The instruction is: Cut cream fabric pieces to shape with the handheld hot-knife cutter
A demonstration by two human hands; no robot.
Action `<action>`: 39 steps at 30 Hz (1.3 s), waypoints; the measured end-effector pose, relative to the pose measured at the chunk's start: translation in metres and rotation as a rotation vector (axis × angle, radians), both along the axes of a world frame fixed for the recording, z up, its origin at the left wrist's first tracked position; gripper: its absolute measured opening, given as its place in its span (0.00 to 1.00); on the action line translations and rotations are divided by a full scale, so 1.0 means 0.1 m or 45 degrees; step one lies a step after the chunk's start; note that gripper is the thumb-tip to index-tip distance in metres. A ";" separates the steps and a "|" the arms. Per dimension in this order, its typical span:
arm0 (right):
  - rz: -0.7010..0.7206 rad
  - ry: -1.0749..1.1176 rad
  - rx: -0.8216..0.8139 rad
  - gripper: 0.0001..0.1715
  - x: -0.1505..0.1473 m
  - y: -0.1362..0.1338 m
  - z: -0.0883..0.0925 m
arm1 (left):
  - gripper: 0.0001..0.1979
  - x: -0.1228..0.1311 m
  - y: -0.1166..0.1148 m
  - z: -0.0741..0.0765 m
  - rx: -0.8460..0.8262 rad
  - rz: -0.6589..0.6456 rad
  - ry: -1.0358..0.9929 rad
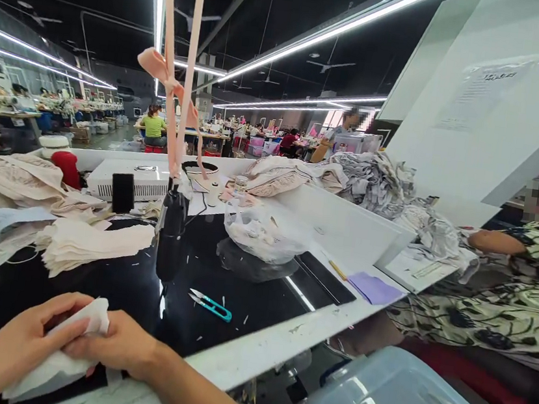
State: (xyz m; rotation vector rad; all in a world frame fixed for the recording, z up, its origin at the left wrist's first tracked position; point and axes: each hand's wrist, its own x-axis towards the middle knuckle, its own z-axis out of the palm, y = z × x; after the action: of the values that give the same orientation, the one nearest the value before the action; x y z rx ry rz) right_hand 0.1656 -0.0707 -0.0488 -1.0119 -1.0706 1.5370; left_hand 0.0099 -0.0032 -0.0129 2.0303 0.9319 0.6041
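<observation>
Both my hands meet at the lower left, over the near edge of the black tabletop [257,305]. My left hand [44,332] is closed around a folded piece of white cloth [50,368]. Fingers of my right hand [117,341] pinch the same cloth from the other side, and its upper end sticks out between them. Beyond my hands lies a fanned stack of cream fabric pieces [97,243]. Teal thread snips [211,305] rest on the black surface to the right, touched by neither hand. A black handheld tool [171,232] hangs upright from peach fabric strips [189,74].
A clear plastic bag [265,234] sits mid-table, with a purple cloth [374,288] at the right edge. A black phone [122,192] leans against a white box [106,175]. Below right is a translucent bin [375,379]; a co-worker [489,288] sits beside it.
</observation>
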 end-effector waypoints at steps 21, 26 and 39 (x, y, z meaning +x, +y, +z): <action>0.053 0.036 0.329 0.34 0.10 -0.15 0.27 | 0.10 -0.16 -0.39 0.50 0.141 0.120 -0.007; 0.004 0.014 0.267 0.30 0.08 -0.22 0.30 | 0.14 -0.16 -0.40 0.49 -0.013 0.037 -0.063; 0.086 -0.040 -0.148 0.34 0.14 -0.63 0.31 | 0.21 -0.02 -0.34 0.41 -0.319 -0.099 -0.151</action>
State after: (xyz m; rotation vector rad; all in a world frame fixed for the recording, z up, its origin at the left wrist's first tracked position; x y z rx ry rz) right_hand 0.1794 -0.1333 -0.0178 -1.0918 -1.0572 1.6587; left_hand 0.0078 -0.0367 0.0277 1.7791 0.8119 0.5315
